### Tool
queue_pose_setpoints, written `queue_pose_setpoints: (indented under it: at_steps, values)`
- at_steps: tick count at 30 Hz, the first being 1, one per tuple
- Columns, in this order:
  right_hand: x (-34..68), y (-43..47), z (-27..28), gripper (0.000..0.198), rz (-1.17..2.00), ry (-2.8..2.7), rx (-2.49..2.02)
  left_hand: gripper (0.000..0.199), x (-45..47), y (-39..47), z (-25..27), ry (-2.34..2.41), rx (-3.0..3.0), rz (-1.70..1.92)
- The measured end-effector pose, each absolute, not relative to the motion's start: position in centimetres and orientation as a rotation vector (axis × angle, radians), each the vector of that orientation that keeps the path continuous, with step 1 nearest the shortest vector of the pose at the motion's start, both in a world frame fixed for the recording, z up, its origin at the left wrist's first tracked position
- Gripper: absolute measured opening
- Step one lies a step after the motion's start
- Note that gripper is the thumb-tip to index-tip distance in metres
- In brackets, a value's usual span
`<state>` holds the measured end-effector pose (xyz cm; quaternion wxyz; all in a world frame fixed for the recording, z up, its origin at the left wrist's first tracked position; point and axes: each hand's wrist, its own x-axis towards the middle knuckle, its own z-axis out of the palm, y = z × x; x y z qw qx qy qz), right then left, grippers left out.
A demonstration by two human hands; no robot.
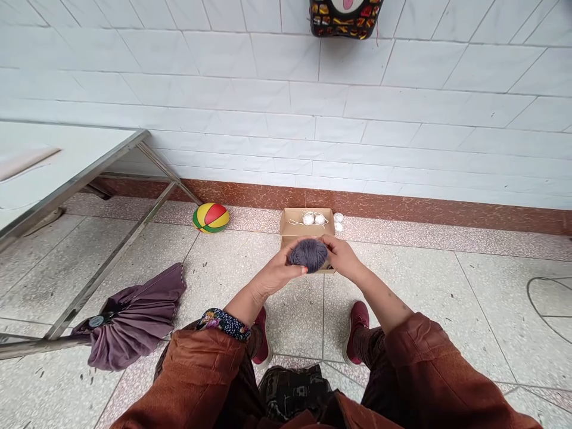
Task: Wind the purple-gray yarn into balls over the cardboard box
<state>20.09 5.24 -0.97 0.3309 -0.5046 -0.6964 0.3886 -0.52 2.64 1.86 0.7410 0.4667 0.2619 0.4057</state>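
A dark grey-purple ball of yarn (308, 255) is held up in front of me between both hands. My left hand (286, 265) wraps round its left side, thumb along the near edge. On the right, my right hand (340, 256) grips the ball's edge, its fingertips partly hidden behind the yarn. Below and beyond the hands stands an open cardboard box (286, 223) on the floor, its near part mostly covered by my hands. Two small white yarn balls (314, 218) with loose strands lie in its far part. More small white balls (339, 222) sit just right of the box.
A red, yellow and green ball (211, 217) rests near the wall. A folded purple umbrella (134, 316) lies by the leg of a metal-framed table (129, 143) on the left. A thin wire loop (543, 304) is on the floor at right. A patterned bag (346, 21) hangs on the wall.
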Motion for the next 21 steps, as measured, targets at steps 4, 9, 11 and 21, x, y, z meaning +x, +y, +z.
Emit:
queue_pose_setpoints:
  at_steps: [4, 9, 11, 21]
  values:
    - [19.3, 4.8, -1.4, 0.013, 0.920, -1.960, -1.316, 0.054, -0.6, 3.1, 1.3, 0.651, 0.758, 1.022]
    - [18.7, 4.2, -0.8, 0.015, 0.893, -2.055, -1.168, 0.038, -1.0, 3.8, 1.2, 0.702, 0.615, 1.058]
    - [18.8, 4.1, -0.3, 0.015, 0.945, -2.043, -1.149, 0.038, -1.2, 3.9, 1.2, 0.751, 0.599, 1.105]
    - [19.1, 3.5, 2.6, 0.016, 1.064, -2.046, -0.886, 0.051, -1.8, 4.0, 0.3, 1.175, 0.981, 1.029]
